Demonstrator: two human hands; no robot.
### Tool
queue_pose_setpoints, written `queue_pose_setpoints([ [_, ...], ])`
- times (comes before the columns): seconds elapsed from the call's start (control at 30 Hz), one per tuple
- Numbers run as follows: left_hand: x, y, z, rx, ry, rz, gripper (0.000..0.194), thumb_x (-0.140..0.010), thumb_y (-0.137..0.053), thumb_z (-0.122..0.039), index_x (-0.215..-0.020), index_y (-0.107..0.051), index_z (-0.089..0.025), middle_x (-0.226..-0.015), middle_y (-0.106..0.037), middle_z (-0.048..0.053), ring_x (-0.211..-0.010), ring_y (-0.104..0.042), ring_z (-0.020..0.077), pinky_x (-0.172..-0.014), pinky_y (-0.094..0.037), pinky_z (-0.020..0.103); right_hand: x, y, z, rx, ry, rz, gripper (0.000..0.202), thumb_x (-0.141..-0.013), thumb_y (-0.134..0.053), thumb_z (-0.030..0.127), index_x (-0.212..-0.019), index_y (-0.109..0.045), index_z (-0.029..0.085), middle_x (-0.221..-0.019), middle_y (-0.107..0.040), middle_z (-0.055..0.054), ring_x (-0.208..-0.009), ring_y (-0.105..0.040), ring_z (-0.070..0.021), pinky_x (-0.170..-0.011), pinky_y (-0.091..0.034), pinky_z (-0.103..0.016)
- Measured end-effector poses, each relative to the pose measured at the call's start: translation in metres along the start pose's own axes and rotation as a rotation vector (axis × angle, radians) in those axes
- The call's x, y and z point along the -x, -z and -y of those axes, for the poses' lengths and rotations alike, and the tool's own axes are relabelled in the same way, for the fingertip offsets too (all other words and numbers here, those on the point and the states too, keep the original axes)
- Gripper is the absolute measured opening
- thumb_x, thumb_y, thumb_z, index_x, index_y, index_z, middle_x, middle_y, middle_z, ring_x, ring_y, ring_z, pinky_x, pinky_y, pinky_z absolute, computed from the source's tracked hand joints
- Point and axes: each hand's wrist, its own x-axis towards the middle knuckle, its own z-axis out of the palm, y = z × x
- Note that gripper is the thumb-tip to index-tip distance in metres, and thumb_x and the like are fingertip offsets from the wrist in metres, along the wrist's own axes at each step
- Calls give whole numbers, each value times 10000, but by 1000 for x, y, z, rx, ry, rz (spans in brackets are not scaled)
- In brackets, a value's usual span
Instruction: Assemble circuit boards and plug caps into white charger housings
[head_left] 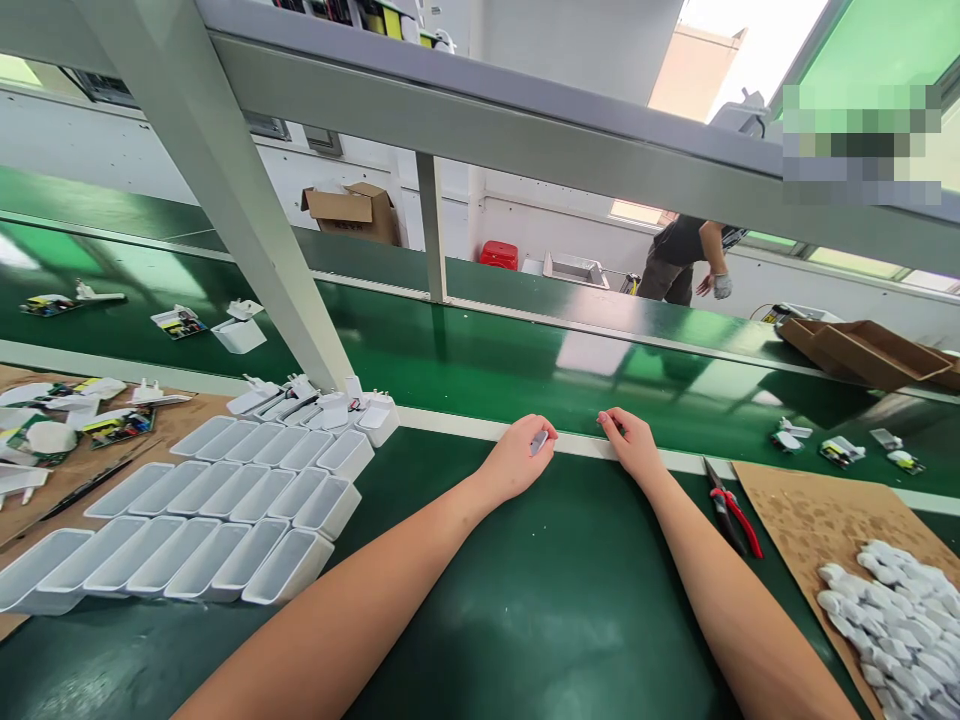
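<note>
My left hand point(519, 458) is closed around a small flat grey piece point(538, 442), of which only a part shows between the fingers. A short gap away, my right hand point(631, 445) has its fingers curled in and the thumb close to them; whatever is in them, if anything, is hidden. Both hands are over the pale strip at the far edge of the green work surface point(540, 580). Pliers with red and black handles point(731, 515) lie just right of my right forearm. Rows of open white plastic cases point(289, 565) stand to the left of my left arm.
Circuit boards with white plug parts point(120, 425) lie on cardboard at far left. White pieces point(900, 610) are heaped on cardboard point(832, 510) at right. Past the strip, a green belt point(487, 350) carries several assemblies. A slanted post point(247, 200) rises at left. A person point(682, 260) stands beyond.
</note>
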Motion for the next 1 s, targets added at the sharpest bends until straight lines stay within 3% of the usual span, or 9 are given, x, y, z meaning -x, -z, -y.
queue_pose_setpoints([
  [1.0,0,0,1,-4,-3,-1,114,-1009,-563,-298,-1015,-659,-238,-1080,-708,37,-991,-664,217,-819,-536,335,0,-2,-3,-8,33,29,441,-1076,-494,587,-831,-652,257,-848,-741,-53,-787,-647,-234,-711,-484,-362],
])
